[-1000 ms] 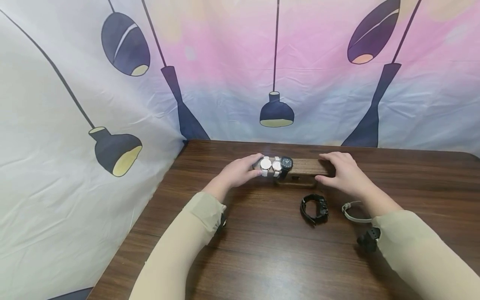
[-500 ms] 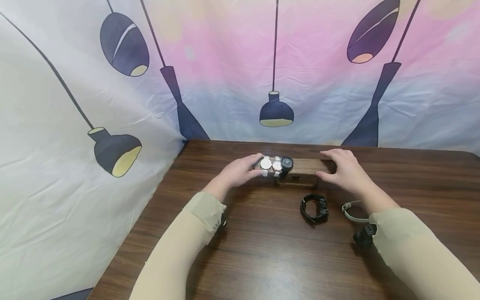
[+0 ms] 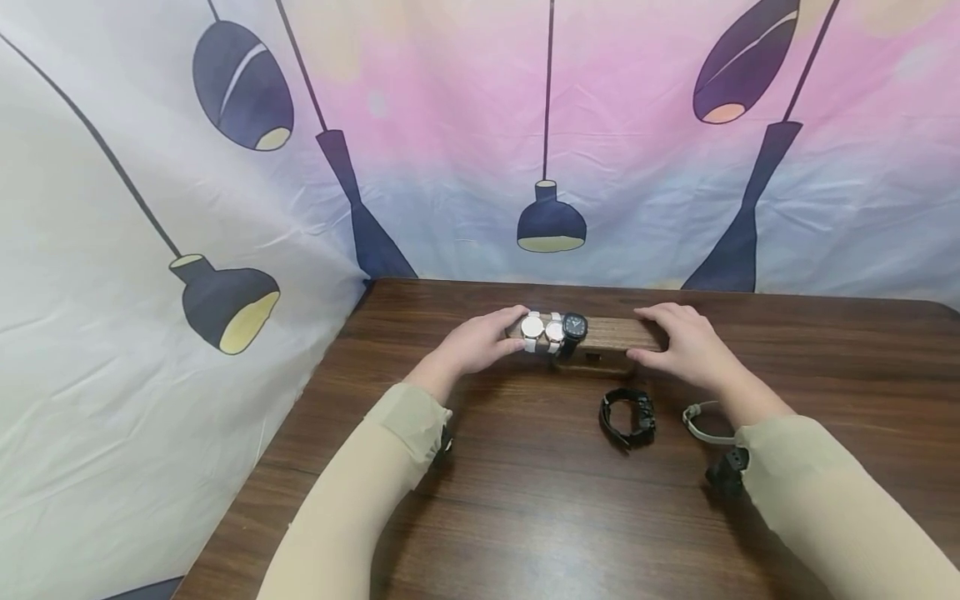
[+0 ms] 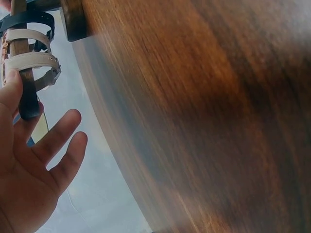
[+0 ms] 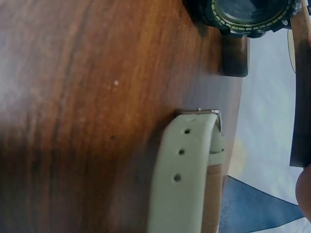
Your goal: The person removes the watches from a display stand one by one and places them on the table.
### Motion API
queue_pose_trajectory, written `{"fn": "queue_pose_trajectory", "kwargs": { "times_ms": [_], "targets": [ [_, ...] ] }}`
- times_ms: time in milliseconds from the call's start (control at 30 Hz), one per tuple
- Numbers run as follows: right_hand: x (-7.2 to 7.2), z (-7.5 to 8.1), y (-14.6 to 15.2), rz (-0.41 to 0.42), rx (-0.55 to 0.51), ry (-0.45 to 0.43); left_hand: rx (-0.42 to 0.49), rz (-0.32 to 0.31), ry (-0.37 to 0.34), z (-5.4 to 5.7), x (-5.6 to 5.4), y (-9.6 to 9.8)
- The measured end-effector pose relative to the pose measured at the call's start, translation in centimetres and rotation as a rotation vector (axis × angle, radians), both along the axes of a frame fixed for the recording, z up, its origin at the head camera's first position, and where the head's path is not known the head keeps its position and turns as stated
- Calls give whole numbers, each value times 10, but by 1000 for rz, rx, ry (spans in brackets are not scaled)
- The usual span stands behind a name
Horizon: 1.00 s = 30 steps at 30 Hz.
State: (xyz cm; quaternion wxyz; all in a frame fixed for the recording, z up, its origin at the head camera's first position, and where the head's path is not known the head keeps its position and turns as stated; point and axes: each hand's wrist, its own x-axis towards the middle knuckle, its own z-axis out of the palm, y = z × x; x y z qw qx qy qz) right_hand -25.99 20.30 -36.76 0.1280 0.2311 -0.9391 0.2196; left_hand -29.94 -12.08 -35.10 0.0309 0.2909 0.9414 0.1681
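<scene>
A wooden watch stand stands near the back of the table, its bar raised on a base. My left hand pinches the bar's left end between thumb and index finger; the left wrist view shows two other fingers held out free. Around the bar, beside that hand, are two white-strapped watches and a black square-faced watch. At the opposite end, my right hand holds the bar between thumb and fingers. Only a fingertip of it shows in the right wrist view.
On the dark wood table, in front of the stand, lies a black chunky watch. A pale green strap with holes and a buckle lies right of it, under the right forearm. A printed cloth hangs behind the table.
My right hand has shifted slightly left along with the bar's right end. The left hand keeps its grip, and the loose watches lie where they were.
</scene>
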Motion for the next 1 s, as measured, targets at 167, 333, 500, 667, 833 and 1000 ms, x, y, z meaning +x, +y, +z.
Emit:
{"fn": "queue_pose_trajectory", "kwargs": {
  "times_ms": [167, 333, 500, 667, 833, 1000],
  "targets": [
    [-1, -3, -3, -9, -2, 23, -3, 8, -10, 0, 0, 0],
    [-2, -3, -5, -23, 3, 10, -4, 9, -9, 0, 0, -1],
    [-2, -1, -7, -17, 13, -5, -10, 15, -10, 0, 0, -2],
    [-2, 2, -7, -1, 30, -36, -7, 11, -15, 0, 1, -2],
    [-3, 6, -7, 16, 45, -53, -16, 22, -16, 0, 1, -2],
    [-4, 9, -7, 36, 52, -52, -14, 18, -13, 0, 0, -1]
  ]
}}
